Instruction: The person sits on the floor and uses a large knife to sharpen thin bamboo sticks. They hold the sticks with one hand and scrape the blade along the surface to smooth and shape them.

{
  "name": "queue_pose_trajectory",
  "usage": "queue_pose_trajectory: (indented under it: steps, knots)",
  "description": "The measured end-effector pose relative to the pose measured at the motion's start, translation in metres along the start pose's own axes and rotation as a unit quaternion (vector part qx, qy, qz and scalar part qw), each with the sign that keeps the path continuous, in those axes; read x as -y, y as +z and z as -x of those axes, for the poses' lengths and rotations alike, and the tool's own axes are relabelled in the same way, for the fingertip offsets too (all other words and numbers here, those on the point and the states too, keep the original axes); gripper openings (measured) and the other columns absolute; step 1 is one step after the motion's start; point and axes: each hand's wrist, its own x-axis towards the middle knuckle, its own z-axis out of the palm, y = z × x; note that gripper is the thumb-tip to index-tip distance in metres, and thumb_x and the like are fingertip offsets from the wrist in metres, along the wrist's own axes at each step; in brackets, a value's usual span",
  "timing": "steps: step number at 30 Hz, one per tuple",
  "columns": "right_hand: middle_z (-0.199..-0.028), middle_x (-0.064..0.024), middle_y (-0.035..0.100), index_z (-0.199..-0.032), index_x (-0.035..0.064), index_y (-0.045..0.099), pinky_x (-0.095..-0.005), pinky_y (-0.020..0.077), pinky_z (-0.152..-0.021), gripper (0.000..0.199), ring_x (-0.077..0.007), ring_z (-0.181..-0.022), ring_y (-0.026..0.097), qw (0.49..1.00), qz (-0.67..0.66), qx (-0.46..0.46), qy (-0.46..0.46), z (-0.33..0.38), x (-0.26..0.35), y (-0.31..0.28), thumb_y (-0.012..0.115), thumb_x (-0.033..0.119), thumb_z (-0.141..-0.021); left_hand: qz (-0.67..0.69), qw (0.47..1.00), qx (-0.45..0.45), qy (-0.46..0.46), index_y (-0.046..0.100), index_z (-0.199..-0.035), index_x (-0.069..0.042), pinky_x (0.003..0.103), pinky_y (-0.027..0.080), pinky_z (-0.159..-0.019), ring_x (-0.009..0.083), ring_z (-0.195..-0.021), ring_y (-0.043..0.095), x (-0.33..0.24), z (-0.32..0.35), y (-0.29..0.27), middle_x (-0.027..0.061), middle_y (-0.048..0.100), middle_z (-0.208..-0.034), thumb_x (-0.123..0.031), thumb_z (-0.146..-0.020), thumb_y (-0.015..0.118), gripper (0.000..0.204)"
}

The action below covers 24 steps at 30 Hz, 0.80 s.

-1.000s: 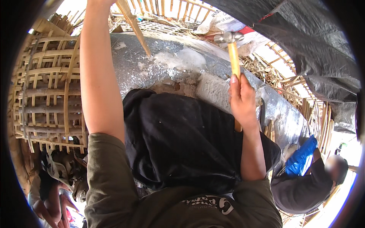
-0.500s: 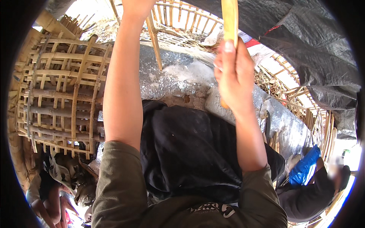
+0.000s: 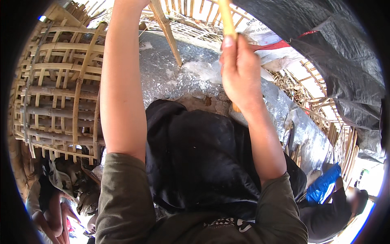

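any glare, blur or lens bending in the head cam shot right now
In the head view, glare whitens the silver sheeting at right; in the head view, the right hand looks slightly soft; in the head view, the bamboo lattice bows near the rim.

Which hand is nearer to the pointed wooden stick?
Left. The left hand, mostly outside the picture, is beside the upper part of the wooden stick; its grip is unseen. The right hand is farther, to the stick's right, around a yellow handle.
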Motion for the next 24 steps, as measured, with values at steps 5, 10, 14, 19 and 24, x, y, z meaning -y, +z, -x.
queue_pose_trajectory:
  steps: [5,10,14,19,24]
  knots:
    - [-0.061,-0.0235,0.06,-0.093,-0.0002,0.052,-0.0544,0.0495,-0.052,0.02,-0.0432,-0.059,0.065,0.991,0.106,0.016,-0.076,0.009,-0.006,0.02,0.055,0.019,-0.1,-0.002,0.997,-0.039,-0.071,0.042,-0.077,-0.018,0.023,0.023,-0.035,0.0035,-0.042,0.032,-0.005,-0.009,-0.003,-0.0091,0.035,-0.055,-0.034,-0.101,0.056,0.032]
    - [-0.069,-0.0245,0.063,-0.095,0.0018,0.055,-0.0541,0.047,-0.058,0.022,-0.0456,-0.068,0.064,0.954,0.198,0.209,0.086,0.043,-0.038,0.021,0.049,0.021,-0.104,0.023,0.999,0.006,-0.044,0.042,-0.077,-0.018,0.023,0.023,-0.035,0.0038,-0.042,0.032,-0.005,-0.004,-0.006,-0.0087,0.035,-0.056,-0.034,-0.101,0.056,0.032]
    - [-0.06,-0.0175,0.056,-0.094,0.0023,0.054,-0.0409,0.0437,-0.05,0.024,-0.0329,-0.052,0.058,0.994,0.099,0.039,0.037,0.011,-0.005,0.001,0.05,0.024,-0.104,-0.013,0.999,-0.026,-0.028,0.042,-0.077,-0.018,0.024,0.023,-0.036,0.0039,-0.042,0.032,-0.007,0.003,-0.004,-0.0089,0.035,-0.055,-0.034,-0.101,0.057,0.032]
    - [-0.064,-0.0202,0.056,-0.101,0.0002,0.053,-0.0387,0.0433,-0.05,0.021,-0.0293,-0.053,0.058,0.996,-0.015,-0.073,-0.039,-0.001,0.008,0.017,0.052,0.021,-0.103,-0.009,0.999,-0.026,-0.044,0.042,-0.076,-0.018,0.024,0.022,-0.036,0.0037,-0.042,0.033,-0.01,0.001,-0.003,-0.009,0.035,-0.055,-0.033,-0.101,0.057,0.033]
    - [-0.061,-0.0254,0.062,-0.096,-0.0016,0.054,-0.0537,0.0514,-0.053,0.02,-0.044,-0.061,0.067,0.984,0.15,0.055,0.082,0.012,-0.011,0.01,0.053,0.018,-0.101,0.057,0.996,0.006,-0.063,0.043,-0.075,-0.019,0.023,0.022,-0.036,0.0035,-0.042,0.033,0.009,-0.004,-0.004,-0.0097,0.034,-0.055,-0.034,-0.101,0.058,0.033]
